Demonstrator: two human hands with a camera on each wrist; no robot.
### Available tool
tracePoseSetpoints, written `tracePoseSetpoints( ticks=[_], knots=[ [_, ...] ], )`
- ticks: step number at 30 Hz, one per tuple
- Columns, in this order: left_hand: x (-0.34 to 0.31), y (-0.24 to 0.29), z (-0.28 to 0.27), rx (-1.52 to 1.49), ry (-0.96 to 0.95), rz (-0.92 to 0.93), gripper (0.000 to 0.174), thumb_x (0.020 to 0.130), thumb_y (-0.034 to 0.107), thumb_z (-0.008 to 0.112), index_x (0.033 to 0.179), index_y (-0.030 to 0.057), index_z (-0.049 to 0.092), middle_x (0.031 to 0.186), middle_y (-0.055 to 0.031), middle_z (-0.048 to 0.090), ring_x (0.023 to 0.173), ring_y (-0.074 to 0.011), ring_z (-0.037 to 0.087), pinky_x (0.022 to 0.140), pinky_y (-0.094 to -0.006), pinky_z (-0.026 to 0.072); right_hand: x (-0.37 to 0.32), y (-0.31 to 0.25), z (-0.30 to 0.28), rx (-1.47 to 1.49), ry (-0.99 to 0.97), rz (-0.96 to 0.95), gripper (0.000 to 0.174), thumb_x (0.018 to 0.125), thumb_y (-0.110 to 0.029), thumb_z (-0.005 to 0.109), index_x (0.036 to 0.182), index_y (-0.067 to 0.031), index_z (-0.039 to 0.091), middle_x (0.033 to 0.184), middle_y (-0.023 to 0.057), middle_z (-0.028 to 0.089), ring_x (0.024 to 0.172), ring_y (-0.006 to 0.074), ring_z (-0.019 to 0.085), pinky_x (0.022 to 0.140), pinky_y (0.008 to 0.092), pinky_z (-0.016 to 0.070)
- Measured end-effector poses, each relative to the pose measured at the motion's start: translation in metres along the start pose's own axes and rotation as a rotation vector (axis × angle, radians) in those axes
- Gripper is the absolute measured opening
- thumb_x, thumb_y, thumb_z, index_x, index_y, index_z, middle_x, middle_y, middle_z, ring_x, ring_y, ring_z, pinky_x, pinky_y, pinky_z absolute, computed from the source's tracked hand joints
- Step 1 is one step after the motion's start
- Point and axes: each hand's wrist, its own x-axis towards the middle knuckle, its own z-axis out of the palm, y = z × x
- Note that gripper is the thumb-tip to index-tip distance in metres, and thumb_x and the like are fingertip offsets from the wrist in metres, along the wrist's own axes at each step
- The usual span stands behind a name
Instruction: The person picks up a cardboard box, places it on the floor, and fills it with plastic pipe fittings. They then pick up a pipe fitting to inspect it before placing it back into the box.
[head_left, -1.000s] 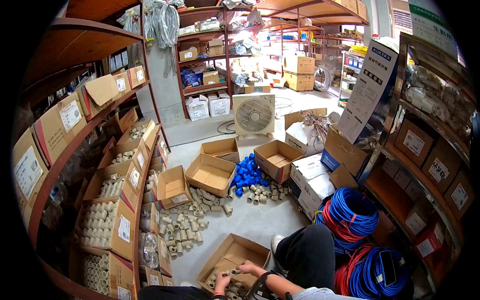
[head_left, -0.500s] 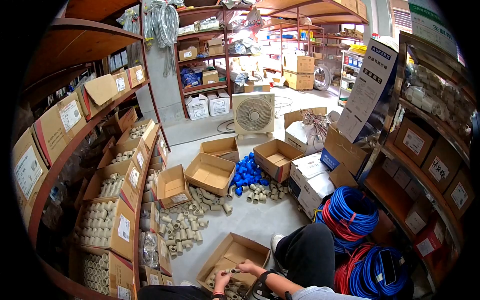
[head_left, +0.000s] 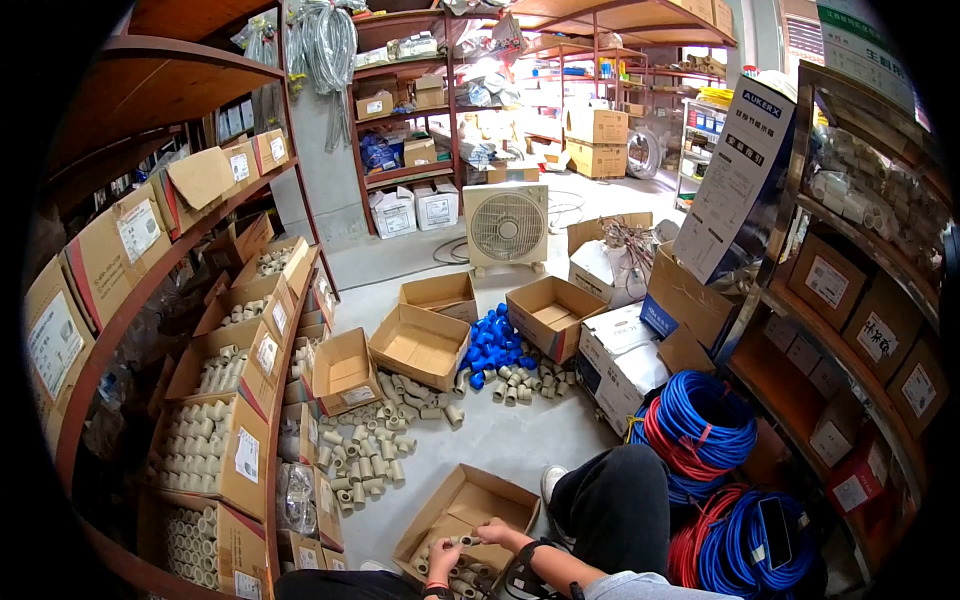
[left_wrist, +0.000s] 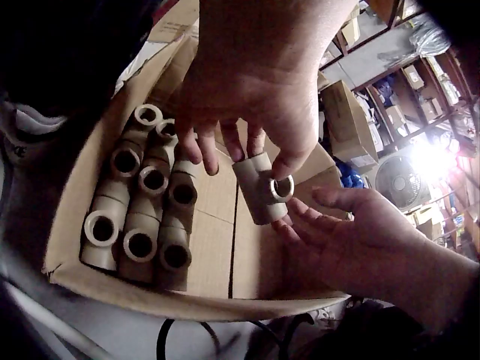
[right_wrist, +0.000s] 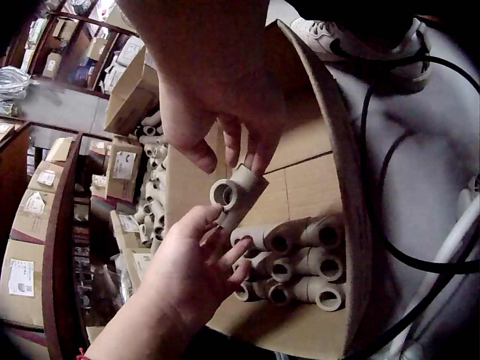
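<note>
A beige plastic pipe tee (left_wrist: 261, 187) is held over an open cardboard box (head_left: 440, 505) between the person's legs. My left hand (left_wrist: 259, 97) pinches it with the thumb beside the side outlet and fingertips at one end. From the opposite end, my right hand (left_wrist: 364, 229) touches the tee with its fingertips, its thumb standing off the fitting. Inside the box, several more tees (left_wrist: 139, 199) lie in neat rows against one wall, outlets facing up. In the head view both hands show small, low in the middle, above these rows.
Loose beige fittings (head_left: 370, 465) and a heap of blue fittings (head_left: 497, 345) cover the floor ahead, among open cartons (head_left: 420, 348). Shelves of boxed fittings (head_left: 205, 445) line the left. Blue and red hose coils (head_left: 700, 430) lie on the right. A box fan (head_left: 507, 228) stands farther back.
Both hands stay over the box with the tee between them, shifting only slightly. The fittings in the box and on the floor look the same.
</note>
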Motion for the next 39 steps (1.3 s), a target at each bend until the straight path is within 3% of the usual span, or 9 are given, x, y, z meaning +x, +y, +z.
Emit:
tracePoseSetpoints(
  ticks=[13, 22, 25, 37, 39],
  knots=[
    [-0.004, 0.001, -0.001, -0.058, -0.026, 0.129, 0.023, 0.057, 0.014, 0.063, 0.072, -0.0011, 0.054, 0.066, -0.0071, 0.056, 0.061, -0.0118, 0.051, 0.058, -0.0236, 0.0409, -0.018, -0.007, -0.004, 0.064, 0.054, -0.022, 0.024, 0.059, -0.024, 0.057, 0.063, -0.0006, 0.058, 0.051, 0.0029, 0.050, 0.045, 0.0097, 0.046, 0.045, 0.0231, 0.0374],
    [0.004, -0.002, 0.003, -0.051, -0.024, 0.031, 0.025, 0.058, 0.016, 0.064, 0.073, -0.0005, 0.054, 0.069, -0.0073, 0.056, 0.064, -0.0120, 0.052, 0.060, -0.0244, 0.0408, -0.014, -0.005, -0.010, 0.075, 0.043, 0.009, 0.023, 0.061, -0.020, 0.057, 0.072, 0.0000, 0.057, 0.055, 0.0035, 0.052, 0.046, 0.0092, 0.048, 0.044, 0.0219, 0.0380],
    [0.006, -0.007, 0.004, -0.077, -0.013, 0.087, 0.024, 0.058, 0.016, 0.064, 0.073, -0.0008, 0.054, 0.068, -0.0068, 0.056, 0.063, -0.0117, 0.051, 0.059, -0.0243, 0.0408, -0.017, -0.006, -0.007, 0.112, 0.048, -0.008, 0.021, 0.061, -0.019, 0.057, 0.071, 0.0003, 0.057, 0.055, 0.0034, 0.052, 0.046, 0.0090, 0.047, 0.044, 0.0214, 0.0378],
    [0.007, -0.007, 0.005, -0.149, -0.068, -0.017, 0.022, 0.060, 0.012, 0.061, 0.075, -0.0018, 0.053, 0.068, -0.0066, 0.056, 0.062, -0.0120, 0.051, 0.058, -0.0235, 0.0413, -0.014, -0.003, -0.008, 0.075, 0.023, -0.017, 0.019, 0.061, -0.019, 0.057, 0.064, -0.0002, 0.056, 0.052, 0.0030, 0.051, 0.044, 0.0093, 0.046, 0.044, 0.0221, 0.0375],
    [0.012, -0.013, 0.006, -0.091, -0.060, 0.022, 0.023, 0.061, 0.014, 0.061, 0.077, -0.0007, 0.053, 0.067, -0.0047, 0.054, 0.058, -0.0111, 0.049, 0.052, -0.0227, 0.0391, -0.008, 0.000, -0.005, 0.056, 0.041, -0.028, 0.019, 0.061, -0.019, 0.056, 0.064, -0.0004, 0.056, 0.051, 0.0027, 0.051, 0.044, 0.0092, 0.046, 0.044, 0.0221, 0.0374]
  ],
)
